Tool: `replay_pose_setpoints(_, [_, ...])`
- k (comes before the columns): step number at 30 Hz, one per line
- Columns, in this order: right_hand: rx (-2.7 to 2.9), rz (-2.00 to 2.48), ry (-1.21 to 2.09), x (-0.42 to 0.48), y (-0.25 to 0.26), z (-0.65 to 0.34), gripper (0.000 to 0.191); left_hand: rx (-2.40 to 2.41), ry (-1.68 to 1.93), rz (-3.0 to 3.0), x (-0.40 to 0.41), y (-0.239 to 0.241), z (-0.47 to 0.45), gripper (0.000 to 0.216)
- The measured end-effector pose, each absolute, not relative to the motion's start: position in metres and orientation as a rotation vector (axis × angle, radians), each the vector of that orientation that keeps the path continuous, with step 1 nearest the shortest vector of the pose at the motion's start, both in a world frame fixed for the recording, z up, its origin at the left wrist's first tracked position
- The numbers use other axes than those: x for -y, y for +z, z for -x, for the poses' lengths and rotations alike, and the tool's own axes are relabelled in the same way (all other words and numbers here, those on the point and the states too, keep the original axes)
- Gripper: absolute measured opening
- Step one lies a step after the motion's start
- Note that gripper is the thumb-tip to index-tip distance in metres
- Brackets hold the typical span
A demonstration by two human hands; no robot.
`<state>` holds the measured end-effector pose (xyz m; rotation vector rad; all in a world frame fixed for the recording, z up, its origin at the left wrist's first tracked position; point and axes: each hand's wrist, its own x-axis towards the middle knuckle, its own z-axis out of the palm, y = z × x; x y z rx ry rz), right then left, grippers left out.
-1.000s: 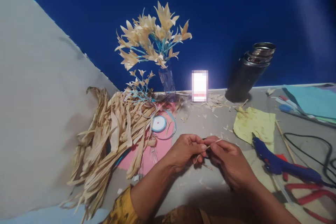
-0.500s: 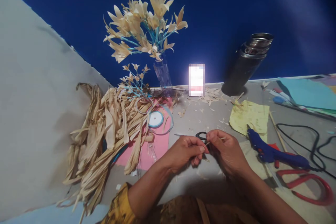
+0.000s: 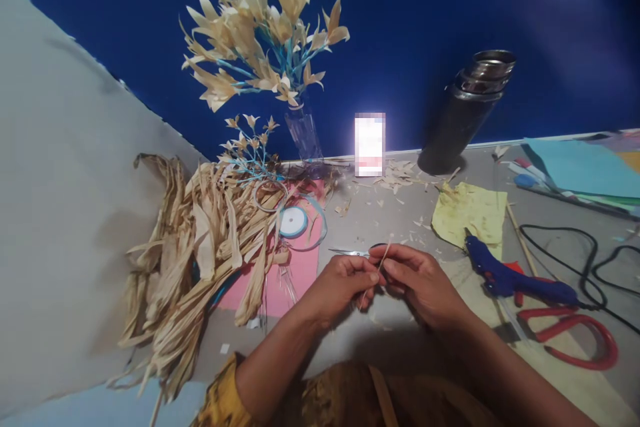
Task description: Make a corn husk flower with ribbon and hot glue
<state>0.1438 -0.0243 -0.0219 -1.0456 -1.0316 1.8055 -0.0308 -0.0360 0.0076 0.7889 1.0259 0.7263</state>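
A thin pale strip point(image 3: 385, 255), perhaps dried husk, is pinched between the fingertips of my left hand point(image 3: 347, 283). Its upper end rises past the fingers, and its lower end shows below them. Fingers bent, my right hand point(image 3: 420, 280) closes at the same strip from the other side; its exact grip is partly hidden. Just beyond my hands lie scissors point(image 3: 350, 253), their blades pointing left and their black handles mostly covered by my fingers.
Dried husks point(image 3: 200, 247) are heaped at left beside pink paper point(image 3: 305, 280) and a ribbon spool point(image 3: 293, 222). Husk flowers fill a clear vase point(image 3: 304, 137). A lit screen point(image 3: 370, 145) and a flask point(image 3: 457, 120) stand behind. At right lie a blue glue gun point(image 3: 520, 277) and red-handled scissors point(image 3: 585, 340).
The strip has turned from slanting rightward to nearly upright between my fingers. My right hand has shifted slightly left, and more of the scissors' blades now shows. The whole view has shifted a little.
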Motion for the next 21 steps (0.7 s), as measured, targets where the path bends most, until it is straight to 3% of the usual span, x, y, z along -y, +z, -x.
replay_pose_setpoints(9, [0.959,1.124,1.672,0.019,-0.02,-0.149,0.035,-1.192,0.769,-1.01,0.024,0.018,0.041,0.033])
replay_pose_setpoints(13, [1.314,1.285,1.44,0.02,-0.015,-0.148,0.022,-1.408,0.913,-1.355,0.024,0.034,0.045,0.027])
replay_pose_setpoints(15, [1.519,1.301,1.297,0.022,-0.012,-0.145,0.019,-1.41,0.859,-1.54,0.025,0.039,0.043,0.029])
replay_pose_setpoints(18, [1.645,1.308,1.203,0.024,-0.011,-0.142,0.021,-1.421,0.725,-1.804,0.026,0.038,0.044,0.016])
replay_pose_setpoints(21, [1.651,1.36,1.165,0.024,-0.012,-0.142,0.023,-1.479,0.649,-1.897,0.027,0.036,0.049,0.02])
